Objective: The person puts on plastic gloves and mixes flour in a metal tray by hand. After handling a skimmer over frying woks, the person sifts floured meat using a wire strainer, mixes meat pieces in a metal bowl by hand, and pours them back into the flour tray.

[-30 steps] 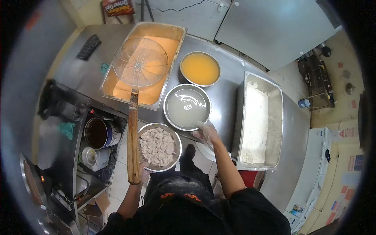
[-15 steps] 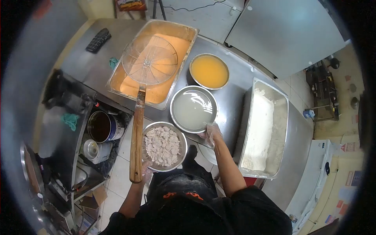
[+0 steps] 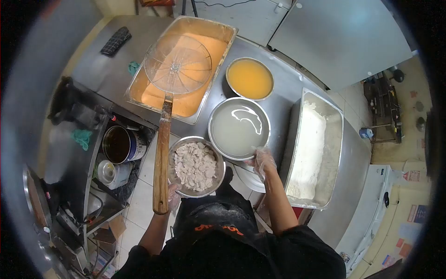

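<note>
My right hand [image 3: 263, 163], in a clear plastic glove, grips the near rim of a steel bowl of cloudy liquid [image 3: 239, 129]. My gloved left hand [image 3: 173, 197] holds the lower left rim of a steel bowl [image 3: 222, 179] with pale raw meat pieces [image 3: 195, 166] in it; its fingers are partly hidden. That bowl is in front of my body, off the near table edge. Above my left hand passes the wooden handle of a wire skimmer [image 3: 162, 158], whose round mesh lies over a tray of orange coating [image 3: 195, 111].
A bowl of yellow-orange liquid [image 3: 250, 78] stands behind the cloudy one. To the right is a deep metal pan [image 3: 334, 139] of white flour. Lower left, a shelf holds an open tin of dark liquid [image 3: 117, 144] and a white tub [image 3: 107, 172]. A dark cloth [image 3: 116, 42] lies at the back left.
The bowl of cloudy liquid has moved right and slightly toward me with my right hand, and looks larger. My left hand stays at the meat bowl. The view has shifted a little.
</note>
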